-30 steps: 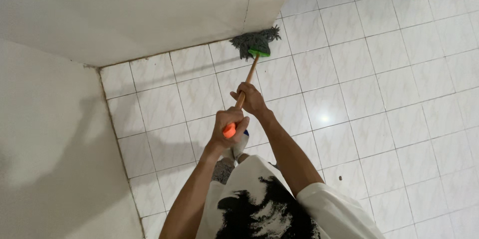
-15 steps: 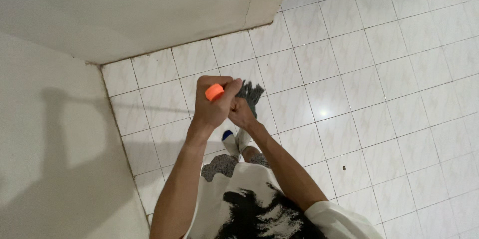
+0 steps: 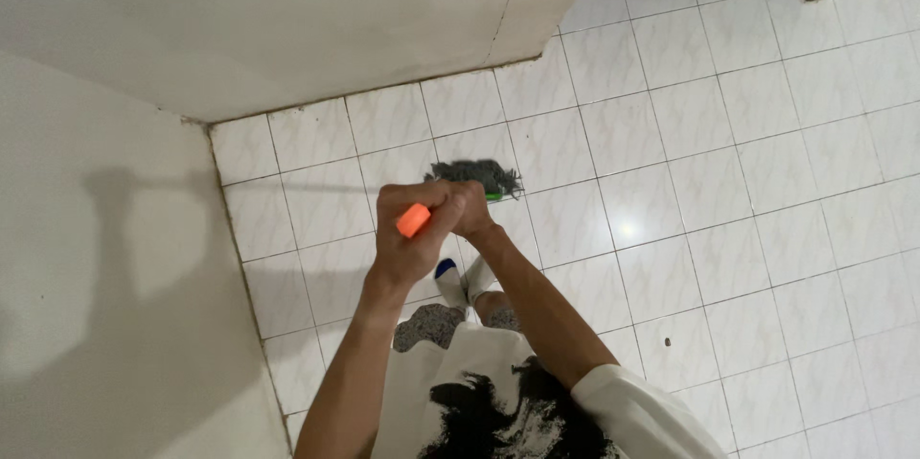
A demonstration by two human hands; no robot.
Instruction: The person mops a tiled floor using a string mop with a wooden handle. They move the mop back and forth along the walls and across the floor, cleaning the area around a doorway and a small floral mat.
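Near the wall corner: person is standing on the white tiled floor (image 3: 728, 181), mopping.
Left hand (image 3: 414, 229): grip is clenching the orange handle end (image 3: 413, 220) of the mop.
Right hand (image 3: 471, 210): is clutching the handle just below, touching the left hand.
Mop head (image 3: 474, 175): grey strands are lying on the tiles just ahead of the hands, near the feet (image 3: 465, 279).
Change: head was at the wall base a second ago, is now pulled back toward the feet; stroke is returning.
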